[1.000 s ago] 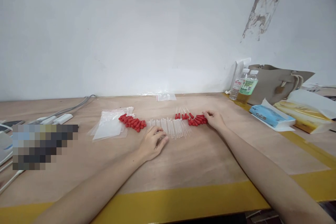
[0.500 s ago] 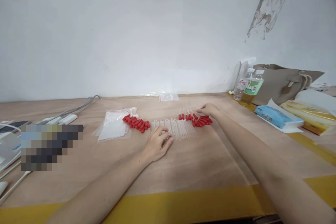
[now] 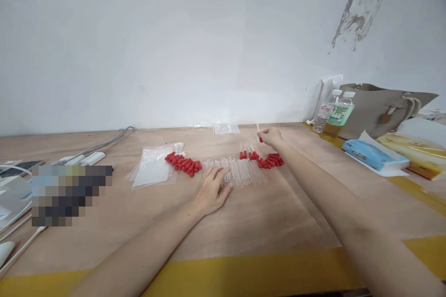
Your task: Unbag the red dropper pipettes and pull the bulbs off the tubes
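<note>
My right hand (image 3: 272,136) pinches a dropper (image 3: 258,129) by its red bulb, its thin glass tube pointing up above the table. Below it lie several droppers (image 3: 252,154) with red bulbs attached, beside a pile of loose red rubber bulbs (image 3: 272,161). My left hand (image 3: 211,191) rests at the near left of a row of clear glass tubes (image 3: 244,171), its fingers apart and curved over some of them. Whether a fingertip presses on a tube I cannot tell. Another heap of red bulbs (image 3: 183,163) is left of the row.
Clear plastic zip bags (image 3: 153,169) lie at the left, and another bag (image 3: 226,129) by the wall. Cables and a power strip (image 3: 92,158) occupy the far left. On the right stand two bottles (image 3: 340,113), a grey handbag (image 3: 369,111) and a blue tissue pack (image 3: 374,154).
My right hand has lifted a dropper off the group at the back and moved up and slightly left with it. My left hand stays over the tubes, with its fingers a little more spread.
</note>
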Action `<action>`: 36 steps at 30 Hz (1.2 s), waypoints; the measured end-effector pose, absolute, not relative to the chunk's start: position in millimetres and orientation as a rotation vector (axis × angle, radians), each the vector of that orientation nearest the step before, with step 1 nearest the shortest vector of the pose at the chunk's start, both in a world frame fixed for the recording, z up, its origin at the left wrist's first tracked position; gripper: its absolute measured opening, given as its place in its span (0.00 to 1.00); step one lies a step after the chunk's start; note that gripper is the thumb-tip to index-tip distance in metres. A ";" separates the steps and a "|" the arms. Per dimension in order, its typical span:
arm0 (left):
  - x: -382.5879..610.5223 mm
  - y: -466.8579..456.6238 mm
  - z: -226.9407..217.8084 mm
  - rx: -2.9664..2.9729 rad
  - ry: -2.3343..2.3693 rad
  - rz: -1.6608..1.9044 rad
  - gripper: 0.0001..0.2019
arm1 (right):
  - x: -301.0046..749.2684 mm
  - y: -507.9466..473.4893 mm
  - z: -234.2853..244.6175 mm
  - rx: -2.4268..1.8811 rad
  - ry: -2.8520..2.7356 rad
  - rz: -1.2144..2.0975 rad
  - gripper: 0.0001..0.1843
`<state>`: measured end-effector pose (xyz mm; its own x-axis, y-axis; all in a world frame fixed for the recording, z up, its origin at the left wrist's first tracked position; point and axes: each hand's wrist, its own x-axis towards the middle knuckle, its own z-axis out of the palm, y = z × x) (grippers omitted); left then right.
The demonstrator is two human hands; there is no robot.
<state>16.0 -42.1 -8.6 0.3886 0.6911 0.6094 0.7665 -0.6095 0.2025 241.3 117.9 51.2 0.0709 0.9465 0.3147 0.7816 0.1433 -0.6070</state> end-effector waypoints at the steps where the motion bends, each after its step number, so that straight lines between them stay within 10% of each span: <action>1: 15.9 -41.9 -8.3 -2.496 -1.321 -1.036 0.20 | 240.0 107.9 50.4 -1.619 -1.738 0.294 0.13; 11: 24.8 -45.3 -4.2 -2.257 -1.016 -0.818 0.16 | 227.0 -24.2 -9.2 -0.839 -2.236 -0.266 0.08; 36: 21.6 -61.6 -4.6 -2.560 -0.988 -0.756 0.12 | 224.4 -28.8 -19.4 -0.460 -2.309 -0.430 0.09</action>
